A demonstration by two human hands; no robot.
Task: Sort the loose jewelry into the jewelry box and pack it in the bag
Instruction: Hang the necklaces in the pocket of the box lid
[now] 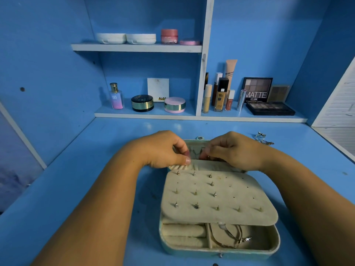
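While left hand pinches jewelry box far edge, right hand curled, hold unclear: loose jewelry far right, nearest right hand.

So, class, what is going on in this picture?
A person is working at an open jewelry box on a blue table. The left hand and right hand both have fingers curled at the box's far edge, beyond the earring panel; what they pinch is hidden. Some thin chains lie in the front compartment, and loose jewelry sits on the table past the right hand.
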